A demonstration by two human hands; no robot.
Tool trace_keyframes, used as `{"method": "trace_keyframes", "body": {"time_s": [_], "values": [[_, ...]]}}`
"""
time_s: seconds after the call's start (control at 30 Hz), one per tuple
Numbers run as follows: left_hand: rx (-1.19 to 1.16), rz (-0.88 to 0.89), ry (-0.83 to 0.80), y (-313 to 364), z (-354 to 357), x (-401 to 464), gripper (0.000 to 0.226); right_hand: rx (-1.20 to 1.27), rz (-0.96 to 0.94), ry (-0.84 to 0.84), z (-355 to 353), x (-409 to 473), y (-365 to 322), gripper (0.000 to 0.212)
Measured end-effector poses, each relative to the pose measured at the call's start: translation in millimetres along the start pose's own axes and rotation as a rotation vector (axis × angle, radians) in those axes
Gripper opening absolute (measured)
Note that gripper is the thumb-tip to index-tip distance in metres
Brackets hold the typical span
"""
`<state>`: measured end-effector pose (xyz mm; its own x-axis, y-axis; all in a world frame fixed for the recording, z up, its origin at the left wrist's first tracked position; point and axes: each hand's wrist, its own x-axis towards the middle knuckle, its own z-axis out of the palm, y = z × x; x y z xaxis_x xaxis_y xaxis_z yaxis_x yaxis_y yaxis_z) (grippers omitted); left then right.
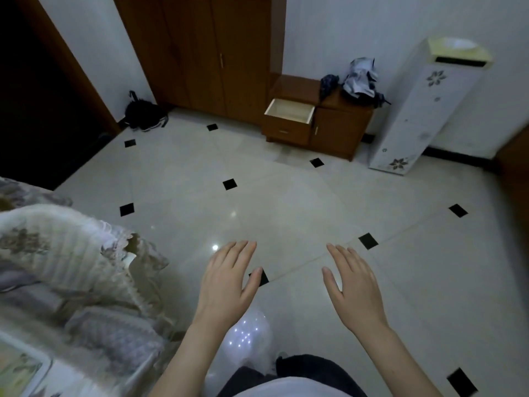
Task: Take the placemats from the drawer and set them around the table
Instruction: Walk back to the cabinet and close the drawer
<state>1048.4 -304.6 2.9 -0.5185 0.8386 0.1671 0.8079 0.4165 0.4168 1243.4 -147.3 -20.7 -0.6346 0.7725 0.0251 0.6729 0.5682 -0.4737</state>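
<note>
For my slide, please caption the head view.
Both open hands hover over tiled floor, facing the brown wooden cabinet's open drawer.

Far beyond both grips, the open drawer (289, 111) shows only a pale inside too small to tell any contents, while left of the left grip (229, 277) the cloth-covered worktop (57, 270) is blurred and cut off.

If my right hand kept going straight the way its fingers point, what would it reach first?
Nothing close: the right hand points over bare floor toward the cabinet with the open drawer, though depth is hard to judge.
</note>
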Motion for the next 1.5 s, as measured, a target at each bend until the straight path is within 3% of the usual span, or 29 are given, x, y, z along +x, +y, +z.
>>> {"method": "trace_keyframes", "body": {"time_s": [0.27, 0.5, 0.77, 1.07, 1.5], "values": [[0.011, -0.036, -0.043, -58, -12, 1, 0.052, 0.004, -0.049, -0.052, 39, 20, -52, 0.062], [-0.002, -0.05, -0.074, -75, 1, 47, 0.053, 0.027, -0.046, -0.052, 47, 71, -53, 0.061], [0.011, -0.034, -0.082, -66, 36, 190, 0.052, 0.068, 0.008, -0.05, 44, 201, -3, 0.064], [0.002, 0.003, -0.032, -31, 47, 376, 0.052, 0.075, -0.018, -0.004, -10, 377, 30, 0.064], [-0.029, 0.029, -0.109, -93, 96, 556, 0.052, 0.055, 0.05, -0.046, 29, 561, 40, 0.064]]}}
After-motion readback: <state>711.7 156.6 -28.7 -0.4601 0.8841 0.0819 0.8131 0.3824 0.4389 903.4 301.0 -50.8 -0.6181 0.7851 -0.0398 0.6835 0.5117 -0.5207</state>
